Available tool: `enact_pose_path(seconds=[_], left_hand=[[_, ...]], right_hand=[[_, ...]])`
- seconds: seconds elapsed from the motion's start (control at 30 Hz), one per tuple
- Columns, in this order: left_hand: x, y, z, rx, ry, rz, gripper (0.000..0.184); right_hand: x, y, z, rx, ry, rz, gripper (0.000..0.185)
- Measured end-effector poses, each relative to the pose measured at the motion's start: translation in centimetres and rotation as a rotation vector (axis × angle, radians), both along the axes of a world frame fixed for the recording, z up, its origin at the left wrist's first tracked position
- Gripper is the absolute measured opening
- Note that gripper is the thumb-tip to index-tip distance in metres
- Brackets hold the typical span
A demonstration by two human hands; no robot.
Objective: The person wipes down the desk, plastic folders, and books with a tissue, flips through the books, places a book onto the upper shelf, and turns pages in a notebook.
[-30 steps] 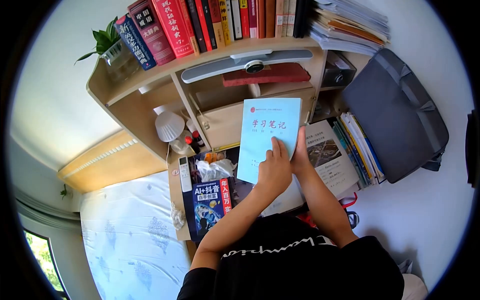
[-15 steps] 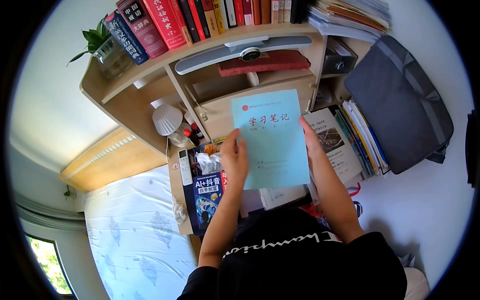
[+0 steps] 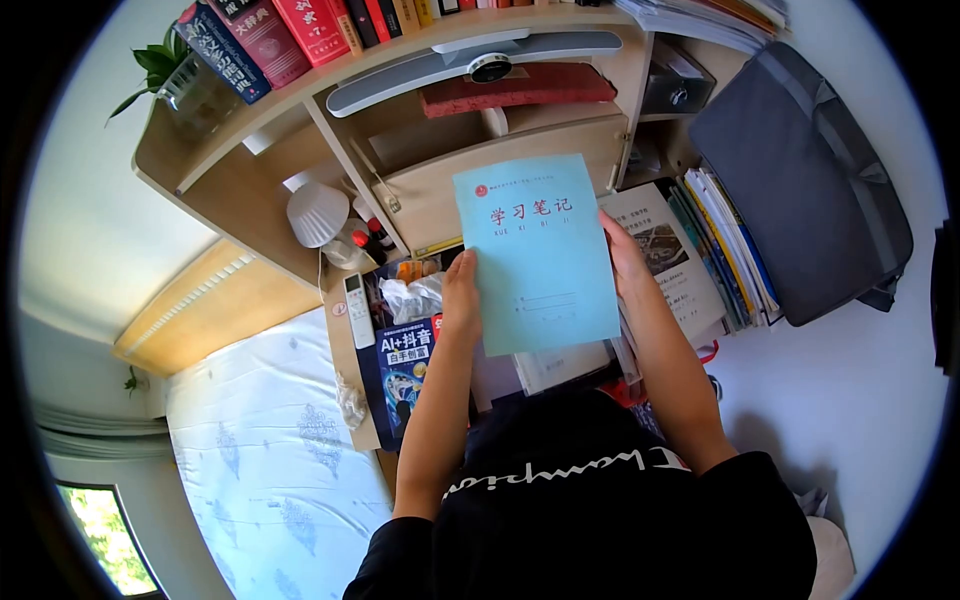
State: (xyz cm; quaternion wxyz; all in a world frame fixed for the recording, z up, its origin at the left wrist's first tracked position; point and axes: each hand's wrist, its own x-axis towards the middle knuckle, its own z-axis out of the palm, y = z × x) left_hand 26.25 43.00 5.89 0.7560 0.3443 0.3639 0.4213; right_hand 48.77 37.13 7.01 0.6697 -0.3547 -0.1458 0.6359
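Observation:
A light-blue notebook (image 3: 540, 260) with red Chinese characters on its cover is held upright, facing me, above the desk. Its left edge is gripped by my left hand (image 3: 462, 300), thumb toward the cover and the other fingers mostly behind. My right hand (image 3: 624, 262) grips the right edge, with most of its fingers hidden by the notebook. The notebook looks closed. Below my left forearm lies a dark-blue book (image 3: 403, 375) with AI on its cover. White papers (image 3: 560, 367) lie beneath the notebook's lower edge.
A white remote (image 3: 358, 308), a crumpled plastic bag (image 3: 412, 298) and a white lamp (image 3: 318, 213) stand or lie at the left. Upright folders (image 3: 730, 250) and a grey bag (image 3: 800, 185) are at the right. Behind is a shelf with a grey camera bar (image 3: 480, 70).
My left hand, blurred and lifted at the notebook's left edge before, now grips that edge. The view has shifted a little, and the notebook sits slightly higher in it.

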Motion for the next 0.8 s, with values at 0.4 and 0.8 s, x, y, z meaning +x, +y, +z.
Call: enact_pose_path(seconds=[0.4,0.8], left_hand=[[2.7,0.6,-2.0,-0.178,-0.129,-0.075,0.036],[4.1,0.7,-1.3,-0.137,-0.213,-0.157,0.037]], right_hand=[[0.8,-1.4,-0.8,0.046,0.229,0.022,0.036],[2.8,-2.7,-1.7,0.079,0.167,-0.071,0.037]])
